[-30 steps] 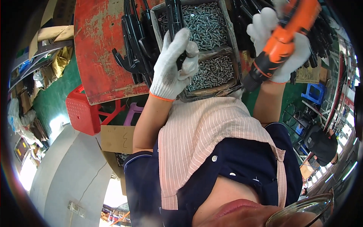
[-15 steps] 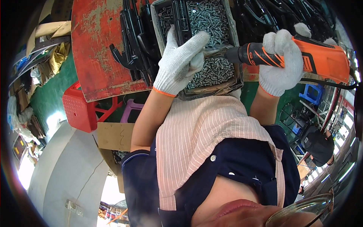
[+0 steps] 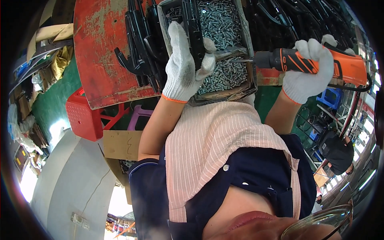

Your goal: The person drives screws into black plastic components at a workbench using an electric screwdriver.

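Observation:
A long black metal part [image 3: 192,28] lies over the box of screws, and my left hand [image 3: 180,74], in a white knitted glove, grips its near end between fingers and thumb. My right hand [image 3: 307,78], gloved the same way, is wrapped round an orange and black electric screwdriver [image 3: 294,62]. The tool lies nearly level, its thin bit pointing left above the screws. Beneath it is a worn cardboard box [image 3: 251,66] with silvery screws [image 3: 228,74] in divided compartments. The bit's tip touches no part that I can make out.
Black metal parts [image 3: 140,44] are piled left of the box on the scratched red table [image 3: 100,60]. More black parts [image 3: 296,20] lie at the far right. A red stool [image 3: 83,114] stands at the table's left edge, a blue stool [image 3: 331,98] at right. Another person [image 3: 337,154] is farther off at right.
My left hand has turned and its fingers now straddle the black part's near end. My right hand has drawn the screwdriver a little to the right, and its bit now shows.

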A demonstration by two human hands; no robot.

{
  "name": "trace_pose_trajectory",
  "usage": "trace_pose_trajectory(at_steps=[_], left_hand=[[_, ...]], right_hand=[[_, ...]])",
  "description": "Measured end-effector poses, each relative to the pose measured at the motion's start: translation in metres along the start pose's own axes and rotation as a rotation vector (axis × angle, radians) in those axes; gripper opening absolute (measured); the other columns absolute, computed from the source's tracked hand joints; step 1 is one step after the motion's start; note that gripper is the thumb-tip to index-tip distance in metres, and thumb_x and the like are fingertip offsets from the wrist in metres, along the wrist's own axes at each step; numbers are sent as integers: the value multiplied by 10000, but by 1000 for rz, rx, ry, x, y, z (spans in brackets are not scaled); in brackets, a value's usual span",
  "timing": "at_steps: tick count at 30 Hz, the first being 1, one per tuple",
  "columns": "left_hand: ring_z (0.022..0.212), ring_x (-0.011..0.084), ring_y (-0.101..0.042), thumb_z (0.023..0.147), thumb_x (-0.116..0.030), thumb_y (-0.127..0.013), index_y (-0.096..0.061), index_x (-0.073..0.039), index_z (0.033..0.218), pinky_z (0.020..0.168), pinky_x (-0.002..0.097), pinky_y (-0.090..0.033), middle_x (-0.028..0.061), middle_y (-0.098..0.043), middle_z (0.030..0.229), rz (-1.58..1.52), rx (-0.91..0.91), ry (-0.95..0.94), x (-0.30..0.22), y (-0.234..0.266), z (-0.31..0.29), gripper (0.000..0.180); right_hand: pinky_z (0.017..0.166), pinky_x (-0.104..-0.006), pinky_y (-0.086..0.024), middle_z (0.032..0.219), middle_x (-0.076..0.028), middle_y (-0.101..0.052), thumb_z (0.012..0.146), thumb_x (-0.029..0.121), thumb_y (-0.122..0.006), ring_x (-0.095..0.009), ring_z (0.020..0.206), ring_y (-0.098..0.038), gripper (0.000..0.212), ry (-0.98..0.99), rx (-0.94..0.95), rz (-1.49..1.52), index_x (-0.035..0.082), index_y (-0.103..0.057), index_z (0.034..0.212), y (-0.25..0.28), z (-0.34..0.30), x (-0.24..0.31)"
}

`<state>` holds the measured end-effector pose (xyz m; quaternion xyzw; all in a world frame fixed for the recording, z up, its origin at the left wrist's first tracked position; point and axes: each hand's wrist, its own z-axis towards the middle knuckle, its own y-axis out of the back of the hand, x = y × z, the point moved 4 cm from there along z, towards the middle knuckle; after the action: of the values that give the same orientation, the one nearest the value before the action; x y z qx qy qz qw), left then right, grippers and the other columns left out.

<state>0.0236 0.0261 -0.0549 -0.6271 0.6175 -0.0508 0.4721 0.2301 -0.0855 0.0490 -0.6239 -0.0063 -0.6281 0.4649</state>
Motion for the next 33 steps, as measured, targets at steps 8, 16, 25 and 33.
trace_pose_trajectory(at_steps=[8,16,25,33], left_hand=[[434,111,-403,929,-702,-292,-500,-65,1117,362,233,-287,52,-560,702,19,67,-70,-5,-9,-5,696],[446,128,-425,914,-723,-270,-408,-126,1275,368,224,-288,68,-574,764,25,56,-93,-8,-14,-7,712],[498,102,-457,941,-696,-221,-404,-100,1280,375,199,-312,49,-580,777,96,57,-72,-11,-20,-8,710],[584,87,-505,1003,-580,-215,-326,-62,1356,422,181,-385,37,-590,833,105,1,-75,-9,-15,-10,637]], right_hand=[[623,-269,-414,687,-5,-448,875,28,-575,-89,625,-445,268,23,53,188,38,-496,1130,-4,1,0],[626,-265,-467,718,-13,-478,902,50,-565,-79,634,-478,166,-104,28,459,36,-511,1058,-8,11,-1],[674,-266,-519,846,-52,-534,884,39,-572,-100,620,-533,139,-169,13,437,94,-532,1005,-23,19,-31],[596,-279,-376,685,-6,-399,914,74,-542,-111,593,-368,82,-62,25,346,60,-496,979,-39,5,-17]])
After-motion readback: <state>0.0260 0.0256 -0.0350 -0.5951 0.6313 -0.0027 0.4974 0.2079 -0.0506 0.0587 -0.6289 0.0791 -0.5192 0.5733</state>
